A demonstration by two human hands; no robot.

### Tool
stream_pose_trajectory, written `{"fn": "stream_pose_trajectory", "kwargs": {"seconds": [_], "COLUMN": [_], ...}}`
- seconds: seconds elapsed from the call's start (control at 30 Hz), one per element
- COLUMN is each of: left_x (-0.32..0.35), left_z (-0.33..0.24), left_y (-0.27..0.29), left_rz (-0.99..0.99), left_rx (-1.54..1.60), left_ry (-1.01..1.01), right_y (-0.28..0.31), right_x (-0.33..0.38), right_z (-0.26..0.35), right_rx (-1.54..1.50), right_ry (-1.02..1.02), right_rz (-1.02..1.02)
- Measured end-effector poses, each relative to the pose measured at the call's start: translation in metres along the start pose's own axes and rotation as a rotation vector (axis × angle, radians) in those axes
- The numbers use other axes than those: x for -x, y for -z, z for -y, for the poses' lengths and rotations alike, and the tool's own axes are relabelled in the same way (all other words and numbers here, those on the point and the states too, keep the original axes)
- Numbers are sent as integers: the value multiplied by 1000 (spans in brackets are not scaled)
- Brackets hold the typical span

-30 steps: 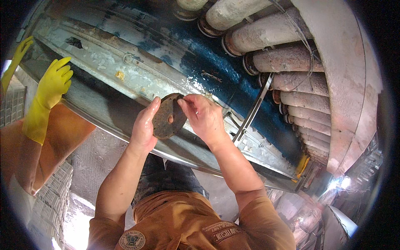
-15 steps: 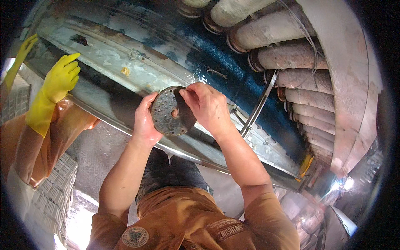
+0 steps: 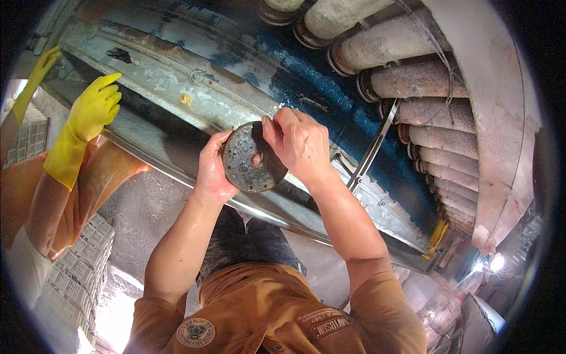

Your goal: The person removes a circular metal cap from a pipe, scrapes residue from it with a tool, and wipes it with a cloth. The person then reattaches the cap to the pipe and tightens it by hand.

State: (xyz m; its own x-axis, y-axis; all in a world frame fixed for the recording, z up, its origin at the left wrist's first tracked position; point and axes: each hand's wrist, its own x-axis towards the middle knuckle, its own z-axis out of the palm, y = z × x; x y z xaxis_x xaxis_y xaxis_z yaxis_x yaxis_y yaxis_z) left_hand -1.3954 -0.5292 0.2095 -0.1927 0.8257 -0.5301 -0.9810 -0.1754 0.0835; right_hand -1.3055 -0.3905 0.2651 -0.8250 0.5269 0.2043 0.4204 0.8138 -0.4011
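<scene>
A round, dark metal disc (image 3: pixel 243 160) with a speckled, pitted face and a hole in its middle is held up between my hands. My left hand (image 3: pixel 213 170) is wrapped round its left rim. What looks like a fingertip shows through the centre hole. At the upper right rim, the thumb and fingers of my right hand (image 3: pixel 302 146) are pinched together against the disc; whether something small is between them is hidden. Below the disc runs the curved metal edge (image 3: pixel 165 167) of a large trough-like machine. A wrench (image 3: pixel 313 103) lies on its wet blue surface beyond my hands.
At the left, a co-worker's yellow-gloved hands (image 3: pixel 93 111) are near the machine's edge. Thick pale cylinders (image 3: pixel 421 81) line up at the right, with a metal bar (image 3: pixel 375 144) slanting beside them. Plastic crates (image 3: pixel 79 268) are stacked lower left. A bright light (image 3: pixel 497 262) shines far right.
The whole view has shifted slightly, so most things appear a little farther right. Both hands keep their hold on the disc, with the right fingers barely moved along its rim.
</scene>
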Motion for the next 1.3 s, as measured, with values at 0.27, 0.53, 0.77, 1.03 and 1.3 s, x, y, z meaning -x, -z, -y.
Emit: {"fn": "stream_pose_trajectory", "kwargs": {"seconds": [0.27, 0.53, 0.77, 1.03, 1.3], "left_x": [-4, 0, 16, 14, -14], "left_z": [-1, 3, 39, 165, 338], "left_y": [0, -12, -47, -82, -87], "left_rz": [-132, -118, -116, 64, 9], "left_rx": [-90, -197, -216, -411, -383], "left_ry": [-1, -5, 107, 256, 351], "right_y": [0, 11, 46, 116, 207], "right_x": [7, 28, 80, 206, 473], "right_z": [-10, -17, -38, -113, -234], "right_rx": [-99, -159, -279, -452, -337], "right_ry": [-48, -28, 0, -226, -864], "right_rz": [97, 16, -100, -397, -436]}}
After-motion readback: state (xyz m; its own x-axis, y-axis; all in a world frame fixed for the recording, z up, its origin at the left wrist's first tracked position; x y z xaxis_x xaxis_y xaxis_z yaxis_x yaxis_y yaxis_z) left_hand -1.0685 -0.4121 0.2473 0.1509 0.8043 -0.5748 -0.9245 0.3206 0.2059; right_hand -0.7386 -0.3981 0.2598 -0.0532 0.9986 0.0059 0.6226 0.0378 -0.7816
